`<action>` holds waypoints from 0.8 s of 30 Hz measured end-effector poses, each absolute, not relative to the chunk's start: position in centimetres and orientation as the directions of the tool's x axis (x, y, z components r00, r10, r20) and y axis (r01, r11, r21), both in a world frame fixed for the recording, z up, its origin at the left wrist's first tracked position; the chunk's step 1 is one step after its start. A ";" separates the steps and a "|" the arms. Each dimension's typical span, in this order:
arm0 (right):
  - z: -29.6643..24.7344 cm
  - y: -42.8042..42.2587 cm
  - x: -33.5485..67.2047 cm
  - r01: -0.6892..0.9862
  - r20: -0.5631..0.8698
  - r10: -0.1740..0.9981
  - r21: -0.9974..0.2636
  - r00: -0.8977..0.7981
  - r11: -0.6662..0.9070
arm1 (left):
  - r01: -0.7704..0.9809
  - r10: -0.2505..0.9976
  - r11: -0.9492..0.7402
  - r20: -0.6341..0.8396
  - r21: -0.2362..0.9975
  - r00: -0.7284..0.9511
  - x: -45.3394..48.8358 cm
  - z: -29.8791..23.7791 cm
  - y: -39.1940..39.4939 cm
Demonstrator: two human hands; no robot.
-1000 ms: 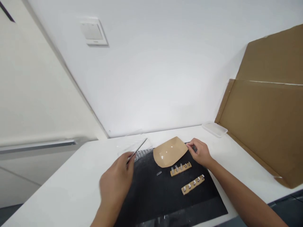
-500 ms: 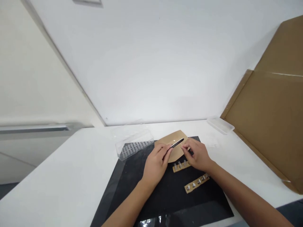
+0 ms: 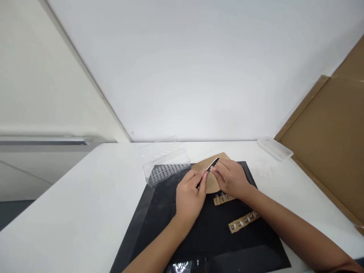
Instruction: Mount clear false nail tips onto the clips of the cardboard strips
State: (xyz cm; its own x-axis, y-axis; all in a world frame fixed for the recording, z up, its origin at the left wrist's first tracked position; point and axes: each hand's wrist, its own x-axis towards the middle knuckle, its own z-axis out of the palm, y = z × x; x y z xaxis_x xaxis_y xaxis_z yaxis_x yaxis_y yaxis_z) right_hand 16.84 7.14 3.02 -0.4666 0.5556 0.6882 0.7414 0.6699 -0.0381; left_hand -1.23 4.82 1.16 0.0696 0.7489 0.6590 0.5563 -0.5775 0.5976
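Observation:
My left hand (image 3: 190, 193) is closed around a slim nail file (image 3: 212, 164), dark on its face with a pale edge, tilted up to the right. My right hand (image 3: 231, 177) pinches close against the file's middle; whatever is between its fingertips is too small to make out. Beneath both hands lies a brown paper sheet (image 3: 213, 185). Just below, partly covered by my right hand, is a brown strip (image 3: 220, 200) with clear upright pieces. Nearer me, a second brown strip (image 3: 241, 223) carries several small metal holders with white pieces.
A clear plastic box (image 3: 167, 170) with rows of false nail tips stands at the back left of the black mat (image 3: 170, 231). On the white table (image 3: 71, 212), a translucent tray (image 3: 275, 149) sits at the back right, beside a large cardboard sheet (image 3: 327, 125).
My right hand has moved left and up, so its fingertips now meet the nail file. The file is tilted more steeply. The whole view has shifted slightly.

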 end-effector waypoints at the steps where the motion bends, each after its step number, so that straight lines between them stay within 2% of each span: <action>1: 2.9 7.1 16.8 0.737 0.685 0.551 -0.030 -0.477 0.675 | 0.561 0.746 -0.578 0.663 0.592 0.069 -1.2 1.1 4.8; 10: 2.7 7.5 16.7 0.817 0.717 0.624 -0.135 -0.310 0.561 | 0.586 0.703 -0.599 0.708 0.546 0.060 -0.4 1.2 4.8; 16: 2.8 7.2 16.5 0.781 0.689 0.604 -0.087 -0.402 0.619 | 0.587 0.698 -0.602 0.714 0.541 0.058 -0.4 1.2 4.7; 21: 3.0 7.9 16.8 0.834 0.726 0.622 -0.126 -0.291 0.537 | 0.605 0.693 -0.594 0.719 0.530 0.050 -0.4 1.5 4.7; 24: 3.0 8.0 16.6 0.778 0.683 0.619 -0.117 -0.388 0.617 | 0.610 0.696 -0.587 0.717 0.532 0.045 -0.4 1.6 4.7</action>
